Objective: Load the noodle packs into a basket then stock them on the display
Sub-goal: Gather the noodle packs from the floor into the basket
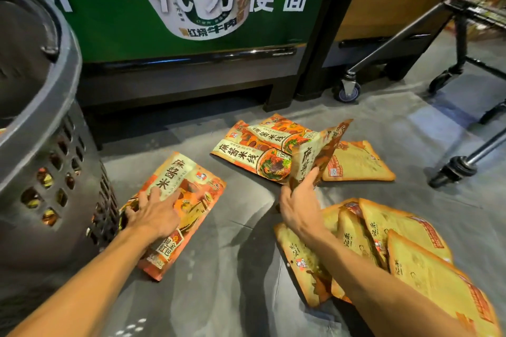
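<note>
So far left there's the grey basket (41,128), a perforated plastic one, with a few packs visible through its holes. Just right of the basket, a single noodle pack (189,194) lies flat on the floor (232,241), and the left hand (154,215) rests on it with fingers spread, pressing down rather than gripping. Further right of the basket, the right hand (299,206) pinches the lower edge of a lifted pack (317,153), which stands tilted over a small pile of packs (260,148) on the floor. Farthest from the basket, bottom right, there's a fanned heap of packs (397,243), backs up, partly under the right forearm. Behind everything, a green display panel (164,8), and a cart's wheel (347,91) to the right of it.
</note>
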The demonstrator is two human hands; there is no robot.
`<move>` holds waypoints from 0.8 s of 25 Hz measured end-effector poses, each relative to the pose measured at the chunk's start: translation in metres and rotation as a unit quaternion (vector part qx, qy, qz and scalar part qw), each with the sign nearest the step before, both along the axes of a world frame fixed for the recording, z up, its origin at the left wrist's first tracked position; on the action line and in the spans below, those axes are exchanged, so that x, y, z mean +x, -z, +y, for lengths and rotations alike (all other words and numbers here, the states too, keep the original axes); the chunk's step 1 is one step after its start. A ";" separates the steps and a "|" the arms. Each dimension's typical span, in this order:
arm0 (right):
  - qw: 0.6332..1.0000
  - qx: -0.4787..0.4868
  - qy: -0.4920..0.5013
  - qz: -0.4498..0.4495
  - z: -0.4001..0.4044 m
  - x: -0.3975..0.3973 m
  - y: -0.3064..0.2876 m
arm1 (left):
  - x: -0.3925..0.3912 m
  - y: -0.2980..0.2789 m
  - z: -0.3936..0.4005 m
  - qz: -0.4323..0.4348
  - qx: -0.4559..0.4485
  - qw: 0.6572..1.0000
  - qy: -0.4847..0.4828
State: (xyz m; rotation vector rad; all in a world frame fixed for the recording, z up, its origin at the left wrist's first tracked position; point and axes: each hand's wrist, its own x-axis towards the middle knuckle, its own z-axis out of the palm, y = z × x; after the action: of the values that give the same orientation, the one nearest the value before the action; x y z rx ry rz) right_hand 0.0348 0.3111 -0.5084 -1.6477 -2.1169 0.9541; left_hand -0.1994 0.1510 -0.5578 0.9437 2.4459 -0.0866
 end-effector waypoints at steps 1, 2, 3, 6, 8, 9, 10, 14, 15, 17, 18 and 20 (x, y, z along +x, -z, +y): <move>1.000 0.001 0.001 0.008 -0.008 -0.007 -0.001 | 0.002 0.001 0.001 0.003 0.000 1.000 0.019; 1.000 0.001 -0.001 0.013 -0.015 -0.013 0.000 | 0.004 0.002 0.000 0.007 0.004 0.999 0.032; 1.000 0.000 -0.002 0.012 -0.022 -0.018 -0.001 | 0.004 0.001 -0.001 0.007 0.011 0.999 0.037; 1.000 0.001 -0.015 0.010 -0.037 -0.026 0.002 | 0.007 -0.004 -0.006 -0.012 0.065 0.998 0.004; 1.000 0.011 -0.017 0.023 -0.043 -0.026 0.008 | 0.010 -0.003 -0.010 -0.027 0.108 0.993 -0.042; 0.999 0.017 -0.017 0.030 -0.045 -0.025 0.009 | 0.011 0.000 -0.012 -0.029 0.116 0.991 -0.062; 0.999 0.023 -0.019 0.033 -0.045 -0.023 0.011 | 0.011 0.001 -0.013 -0.030 0.108 0.991 -0.077; 0.999 0.031 -0.001 0.030 -0.037 -0.007 0.010 | 0.005 0.007 -0.017 -0.027 0.070 0.991 -0.113; 0.999 0.027 0.001 0.045 -0.033 -0.001 0.008 | 0.003 0.009 -0.017 -0.038 0.083 0.988 -0.125; 0.996 0.016 -0.002 0.083 -0.021 0.009 0.005 | -0.001 0.008 -0.017 -0.084 0.102 0.979 -0.154; 0.995 0.010 -0.007 0.097 -0.013 0.014 0.004 | -0.003 0.009 -0.017 -0.113 0.106 0.973 -0.169; 0.994 -0.007 -0.012 0.107 0.008 0.021 -0.001 | -0.007 0.008 -0.019 -0.178 0.123 0.956 -0.198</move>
State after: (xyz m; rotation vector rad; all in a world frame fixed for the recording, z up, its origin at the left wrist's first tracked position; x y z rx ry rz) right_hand 0.0554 0.3191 -0.5078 -1.4566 -1.9942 1.1021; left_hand -0.2059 0.1321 -0.5662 0.4893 2.2811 0.4949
